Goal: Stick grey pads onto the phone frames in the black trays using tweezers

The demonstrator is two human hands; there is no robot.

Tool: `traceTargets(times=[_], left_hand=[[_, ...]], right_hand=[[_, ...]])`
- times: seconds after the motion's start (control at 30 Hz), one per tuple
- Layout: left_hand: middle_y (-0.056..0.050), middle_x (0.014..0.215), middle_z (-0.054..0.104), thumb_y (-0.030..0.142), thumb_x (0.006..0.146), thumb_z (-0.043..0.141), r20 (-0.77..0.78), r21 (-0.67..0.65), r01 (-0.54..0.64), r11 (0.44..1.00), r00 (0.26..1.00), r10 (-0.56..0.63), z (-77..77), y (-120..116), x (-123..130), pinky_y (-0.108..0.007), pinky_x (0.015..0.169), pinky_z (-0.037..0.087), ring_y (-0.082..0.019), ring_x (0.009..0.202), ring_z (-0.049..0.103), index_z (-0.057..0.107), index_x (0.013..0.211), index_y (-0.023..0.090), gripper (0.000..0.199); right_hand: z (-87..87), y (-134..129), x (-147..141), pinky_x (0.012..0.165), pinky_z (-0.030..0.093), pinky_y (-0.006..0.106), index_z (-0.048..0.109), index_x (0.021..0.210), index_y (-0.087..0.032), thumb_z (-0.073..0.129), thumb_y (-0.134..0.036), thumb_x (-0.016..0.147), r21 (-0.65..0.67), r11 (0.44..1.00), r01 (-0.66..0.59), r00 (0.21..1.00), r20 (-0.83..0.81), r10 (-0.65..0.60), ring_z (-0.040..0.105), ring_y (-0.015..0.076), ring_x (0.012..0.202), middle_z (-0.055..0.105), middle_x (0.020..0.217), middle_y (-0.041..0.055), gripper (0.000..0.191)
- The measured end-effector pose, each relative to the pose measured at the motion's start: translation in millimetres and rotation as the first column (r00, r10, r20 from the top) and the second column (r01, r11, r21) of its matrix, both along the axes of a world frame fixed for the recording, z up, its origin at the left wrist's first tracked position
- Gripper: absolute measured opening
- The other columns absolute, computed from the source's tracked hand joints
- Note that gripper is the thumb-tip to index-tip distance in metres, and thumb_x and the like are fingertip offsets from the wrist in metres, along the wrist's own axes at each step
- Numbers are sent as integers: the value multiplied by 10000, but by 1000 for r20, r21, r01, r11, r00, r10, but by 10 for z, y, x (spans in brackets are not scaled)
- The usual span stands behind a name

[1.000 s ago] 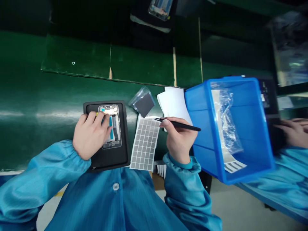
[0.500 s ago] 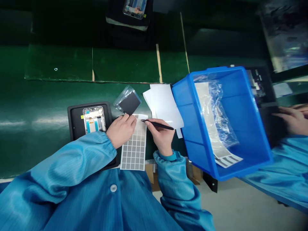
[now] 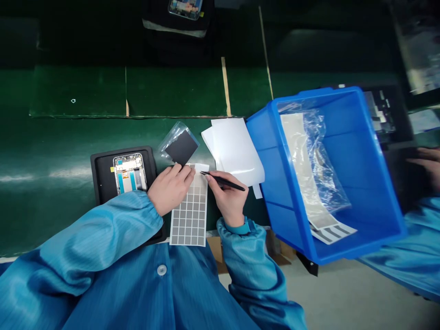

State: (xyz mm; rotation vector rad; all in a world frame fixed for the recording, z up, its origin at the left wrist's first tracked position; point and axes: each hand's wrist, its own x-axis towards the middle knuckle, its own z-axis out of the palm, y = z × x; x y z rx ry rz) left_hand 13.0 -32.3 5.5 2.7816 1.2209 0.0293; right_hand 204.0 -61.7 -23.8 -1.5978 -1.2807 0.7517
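left hand (image 3: 169, 190) spread, fingertips pressing top of grey pad sheet (image 3: 189, 217) on green worktop (image 3: 58, 96); right hand (image 3: 228, 199) pinching black tweezers (image 3: 223, 180), tips at sheet's upper edge; pads still fill most of sheet; open phone housing (image 3: 129, 174) in black tray (image 3: 101, 183) just left

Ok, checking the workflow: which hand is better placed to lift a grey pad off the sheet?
Probably the right hand: it holds black tweezers with their tips at the sheet, while the left hand rests on that sheet.
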Motion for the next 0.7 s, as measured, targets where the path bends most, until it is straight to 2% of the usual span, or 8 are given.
traceTargets(times=[0.37, 0.7], left_hand=[[-119, 1137, 625, 155, 1000, 382, -11, 11, 10, 1000, 1000, -10, 5, 4, -4, -388, 842, 449, -257, 1026, 548, 504, 1398, 79, 423], [-125, 1124, 638, 149, 1003, 358, -6, -27, 2, 1000, 1000, -2, 6, 19, 8, -385, 847, 468, -251, 1037, 570, 501, 1403, 85, 429]], right_hand=[[-45, -1, 34, 738, 630, 372, 776, 913, -222, 805, -302, 801, -29, 1000, 4, 1000, -8, -5, 750, 223, 818, 792, 907, 55, 141], [-34, -11, 18, 697, 629, 348, 782, 865, -228, 821, -257, 786, 33, 999, 30, 999, -27, -29, 753, 205, 767, 799, 855, 34, 93]])
